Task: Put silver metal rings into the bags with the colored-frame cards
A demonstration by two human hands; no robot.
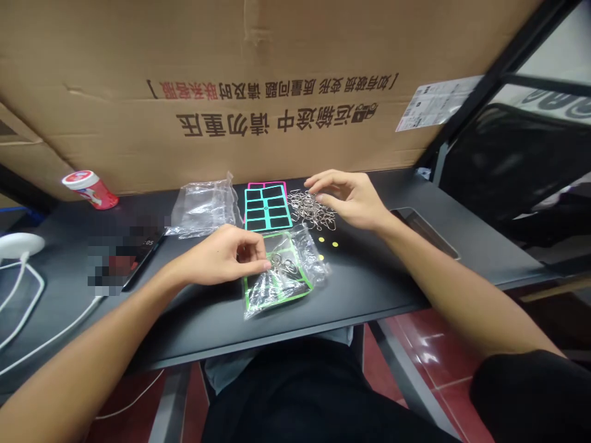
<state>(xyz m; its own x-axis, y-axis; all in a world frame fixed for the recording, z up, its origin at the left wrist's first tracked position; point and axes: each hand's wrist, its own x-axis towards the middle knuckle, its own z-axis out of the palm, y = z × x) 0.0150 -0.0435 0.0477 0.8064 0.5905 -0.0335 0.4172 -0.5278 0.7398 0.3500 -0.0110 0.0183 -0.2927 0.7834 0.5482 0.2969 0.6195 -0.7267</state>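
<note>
At twelve o'clock from the view's centre stands a cardboard panel (277,52); its white label (434,104) is at two; at nine, a red jar (96,192); at five from this jar, a phone (143,259).

The left hand (226,253) and right hand (353,200) are bare, the right sleeve (530,394) and lap clothing (286,394) black.
</note>
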